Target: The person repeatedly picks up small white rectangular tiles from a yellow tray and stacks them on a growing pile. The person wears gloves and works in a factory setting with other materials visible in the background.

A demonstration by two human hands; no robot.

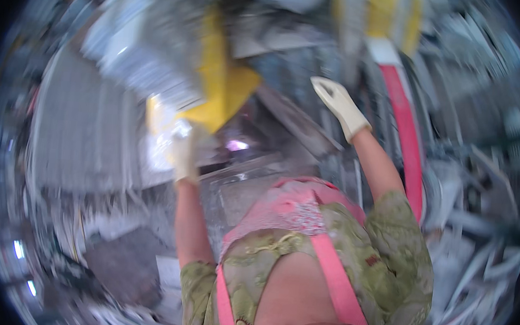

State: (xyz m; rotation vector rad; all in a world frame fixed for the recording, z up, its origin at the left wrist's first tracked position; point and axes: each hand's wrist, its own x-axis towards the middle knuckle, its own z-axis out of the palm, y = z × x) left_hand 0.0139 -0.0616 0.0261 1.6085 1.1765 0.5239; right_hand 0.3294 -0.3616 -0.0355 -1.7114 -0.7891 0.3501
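My left hand [185,152], in a cream glove, is closed at the edge of a shiny, crinkled clear plastic sheet [162,142]. Its fingertips are blurred against the plastic. Just beyond it lies a bright yellow sheet [231,96], and a white-and-grey stack of wrapped or layered material [149,62] leans over it, smeared by motion. My right hand [340,108], gloved alike, reaches forward over grey scrap with nothing visible in it. Its fingers are stretched out, with a small gap by the thumb.
A grey ribbed sheet or sack [86,124] spreads at the left. On the right, a long pink-red strip [405,137] runs down from a yellow-and-white piece [378,16]. A brown board [297,119] lies slanted between my hands. Pale strips and scrap [472,265] crowd both sides.
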